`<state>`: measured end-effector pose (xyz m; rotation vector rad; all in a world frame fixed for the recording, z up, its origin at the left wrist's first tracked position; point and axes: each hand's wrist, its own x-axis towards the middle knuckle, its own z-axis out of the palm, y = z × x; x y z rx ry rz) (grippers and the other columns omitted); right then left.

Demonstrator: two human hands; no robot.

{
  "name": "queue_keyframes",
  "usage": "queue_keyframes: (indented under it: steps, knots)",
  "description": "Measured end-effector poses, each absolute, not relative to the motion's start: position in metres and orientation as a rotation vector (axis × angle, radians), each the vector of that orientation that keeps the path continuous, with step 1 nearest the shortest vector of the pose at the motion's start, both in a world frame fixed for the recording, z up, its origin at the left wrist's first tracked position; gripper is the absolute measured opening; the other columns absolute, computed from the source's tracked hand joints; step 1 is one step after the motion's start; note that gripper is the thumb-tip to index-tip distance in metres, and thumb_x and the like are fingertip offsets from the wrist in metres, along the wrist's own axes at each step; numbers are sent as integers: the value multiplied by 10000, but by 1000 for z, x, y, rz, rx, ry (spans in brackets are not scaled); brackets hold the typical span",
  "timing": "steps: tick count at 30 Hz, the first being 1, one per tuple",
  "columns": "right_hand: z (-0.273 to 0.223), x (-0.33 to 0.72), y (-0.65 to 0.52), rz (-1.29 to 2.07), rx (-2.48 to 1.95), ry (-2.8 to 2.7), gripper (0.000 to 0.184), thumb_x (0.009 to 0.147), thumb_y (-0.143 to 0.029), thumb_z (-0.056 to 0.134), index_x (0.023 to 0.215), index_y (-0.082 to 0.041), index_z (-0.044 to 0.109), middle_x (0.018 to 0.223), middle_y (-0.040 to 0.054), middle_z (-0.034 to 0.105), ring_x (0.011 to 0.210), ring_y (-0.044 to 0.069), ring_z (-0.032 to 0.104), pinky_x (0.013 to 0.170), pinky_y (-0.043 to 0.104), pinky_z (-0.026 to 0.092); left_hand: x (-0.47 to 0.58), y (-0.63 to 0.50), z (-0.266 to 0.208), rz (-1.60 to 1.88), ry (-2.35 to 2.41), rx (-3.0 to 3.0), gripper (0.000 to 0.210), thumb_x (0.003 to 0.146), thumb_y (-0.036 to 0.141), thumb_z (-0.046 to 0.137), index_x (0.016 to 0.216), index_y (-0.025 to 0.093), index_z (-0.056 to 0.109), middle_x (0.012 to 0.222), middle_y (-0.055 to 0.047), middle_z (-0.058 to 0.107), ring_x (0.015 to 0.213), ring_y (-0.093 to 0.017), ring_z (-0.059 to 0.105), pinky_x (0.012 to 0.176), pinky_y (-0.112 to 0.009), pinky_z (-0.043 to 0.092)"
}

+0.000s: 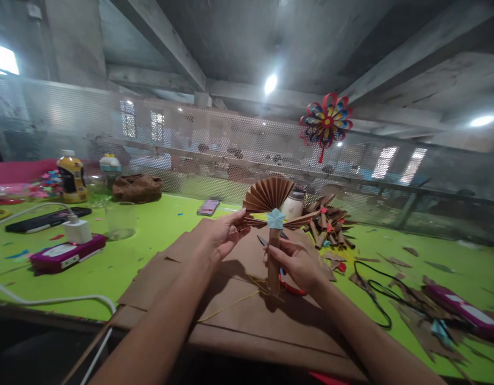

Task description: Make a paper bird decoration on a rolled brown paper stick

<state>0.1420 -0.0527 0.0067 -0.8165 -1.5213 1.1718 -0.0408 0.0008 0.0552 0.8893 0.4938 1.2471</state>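
Observation:
A pleated brown paper fan [268, 197] stands upright between my hands, with a light blue paper star [276, 218] at its centre and a rolled or folded brown paper handle [273, 267] below. My left hand [230, 232] pinches the fan's left edge. Around the handle, the fingers of my right hand [293, 262] are closed. Scissors [295, 289] with red grips lie behind the handle, partly hidden by it and my right hand. A thin yellow string [230, 306] trails across the brown paper sheets [162, 289] beneath.
Several finished-looking brown paper pieces [331, 224] are piled at right, near paper scraps, a black cord [371, 289] and a purple power strip [463, 307]. At left are another purple power strip [70, 254], a clear cup [120, 220] and a bottle [72, 176]. A perforated screen [230, 144] stands behind.

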Motion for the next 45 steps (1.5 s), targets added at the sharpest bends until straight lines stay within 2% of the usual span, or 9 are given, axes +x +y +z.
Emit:
queue_keyframes:
  steps: [8,13,19,34,38,41,45]
  knots:
    - [12,139,-54,1071,-809,-1457,292,737,-469,644,815,-188,658,720,14,643,663,152,583,627,271,458,-26,-12,49,1080,484,897,128,750,125,603,868,110,652,853,-86,696,664,-114,623,674,-237,480]
    - [12,137,-52,1091,-802,-1384,308,717,-458,670,841,-176,658,718,22,650,667,151,594,648,275,474,-19,-18,49,1104,457,932,148,758,129,607,897,124,656,917,-77,689,705,-110,626,689,-222,484]
    - [8,136,-48,1069,-789,-1381,353,702,-457,687,938,-194,678,743,16,671,717,166,622,714,303,485,-15,-20,44,1076,406,1010,156,717,151,662,870,119,659,868,-71,683,706,-119,621,687,-239,486]
    - [6,138,-43,1094,-869,-1288,345,649,-487,710,785,-174,660,686,21,662,629,167,616,604,279,477,-29,-10,44,1184,494,1010,213,721,286,663,878,142,651,875,-76,664,809,-147,606,744,-264,448]
    - [8,140,-43,1091,-882,-1290,381,644,-491,712,851,-172,680,713,29,676,660,181,623,633,294,486,-29,-10,37,1085,586,1117,232,695,307,677,880,167,664,925,-84,657,868,-171,595,752,-277,443]
    - [7,141,-42,1057,-827,-1371,394,688,-484,681,950,-189,686,827,35,690,745,191,620,688,308,491,-19,-16,31,966,546,1275,233,707,350,672,866,180,680,995,-95,646,931,-194,578,795,-293,434]
    - [1,141,-36,1035,-816,-1436,412,697,-495,666,974,-190,689,867,34,689,779,193,605,716,319,489,-7,-19,23,909,497,1396,307,723,409,657,931,185,687,991,-86,644,912,-184,567,804,-285,417]
